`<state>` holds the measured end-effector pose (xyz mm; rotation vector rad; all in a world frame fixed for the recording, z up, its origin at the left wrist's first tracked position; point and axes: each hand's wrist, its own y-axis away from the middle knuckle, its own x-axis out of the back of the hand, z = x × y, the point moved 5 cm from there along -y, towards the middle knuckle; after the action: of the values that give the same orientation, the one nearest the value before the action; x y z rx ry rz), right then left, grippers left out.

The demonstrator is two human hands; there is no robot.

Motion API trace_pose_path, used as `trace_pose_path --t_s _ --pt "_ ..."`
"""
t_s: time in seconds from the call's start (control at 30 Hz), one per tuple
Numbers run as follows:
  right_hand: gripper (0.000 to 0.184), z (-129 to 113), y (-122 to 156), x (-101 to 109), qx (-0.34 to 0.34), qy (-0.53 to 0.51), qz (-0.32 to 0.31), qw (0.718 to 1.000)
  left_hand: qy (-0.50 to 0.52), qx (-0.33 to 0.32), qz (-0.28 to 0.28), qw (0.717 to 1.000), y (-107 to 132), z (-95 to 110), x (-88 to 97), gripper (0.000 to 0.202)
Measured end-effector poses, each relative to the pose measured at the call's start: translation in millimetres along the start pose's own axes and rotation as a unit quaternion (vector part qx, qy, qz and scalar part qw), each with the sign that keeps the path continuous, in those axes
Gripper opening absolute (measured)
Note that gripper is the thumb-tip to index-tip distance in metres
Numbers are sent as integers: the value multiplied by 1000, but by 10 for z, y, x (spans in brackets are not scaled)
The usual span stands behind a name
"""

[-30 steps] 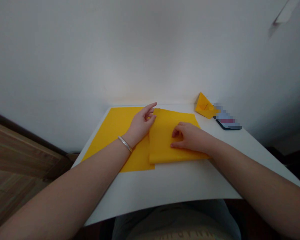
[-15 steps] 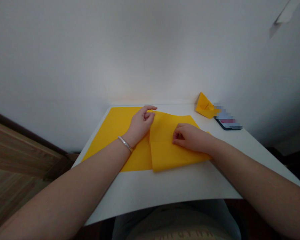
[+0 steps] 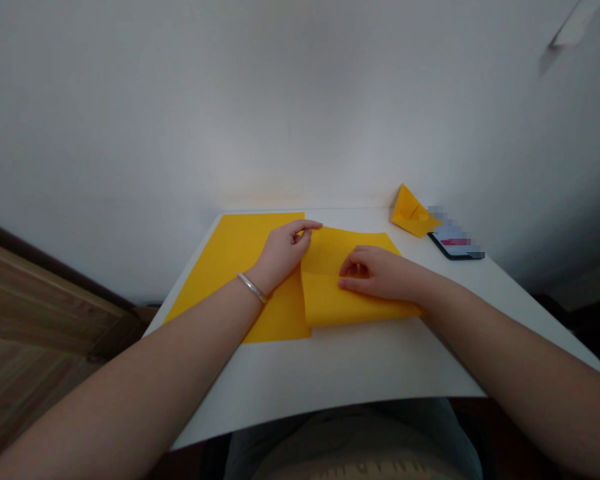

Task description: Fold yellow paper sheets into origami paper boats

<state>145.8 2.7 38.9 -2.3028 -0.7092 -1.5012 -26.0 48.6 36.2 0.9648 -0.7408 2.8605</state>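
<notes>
A folded yellow paper sheet (image 3: 330,300) lies on the white table (image 3: 360,367), partly over a flat yellow sheet (image 3: 230,260) on the left. My left hand (image 3: 283,253), with a silver bracelet on the wrist, pinches the folded sheet's far left corner between thumb and forefinger. My right hand (image 3: 380,273) rests on the middle of the folded sheet with its fingers curled down on the fold.
A small folded yellow paper figure (image 3: 410,213) stands at the table's far right corner by the wall. A dark phone (image 3: 455,243) lies just beside it. The white wall rises right behind the table; wooden floor shows on the left.
The folded sheet's near edge has drawn back from the table's front. My left hand closed from a spread pose into a pinch on the far left corner. My right hand barely shifted.
</notes>
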Motion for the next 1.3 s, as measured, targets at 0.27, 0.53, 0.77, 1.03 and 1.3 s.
trace_pose_path --t_s 0.27,0.53,0.77,1.03,1.3 --pt "36 21 -20 3 -1 28 13 1000 -26 10 3 1000 -21 -89 -3 35" --pt "19 81 -30 170 -77 48 62 994 27 -13 -22 999 -5 -56 -17 34" --pt "19 50 -205 325 -24 164 157 974 157 10 -44 987 -7 -113 -42 36" --pt "25 270 -252 299 -79 143 180 970 164 45 -79 982 23 -75 -115 37" --pt "24 301 -236 297 -73 98 217 968 195 43 -45 979 9 -57 -105 31"
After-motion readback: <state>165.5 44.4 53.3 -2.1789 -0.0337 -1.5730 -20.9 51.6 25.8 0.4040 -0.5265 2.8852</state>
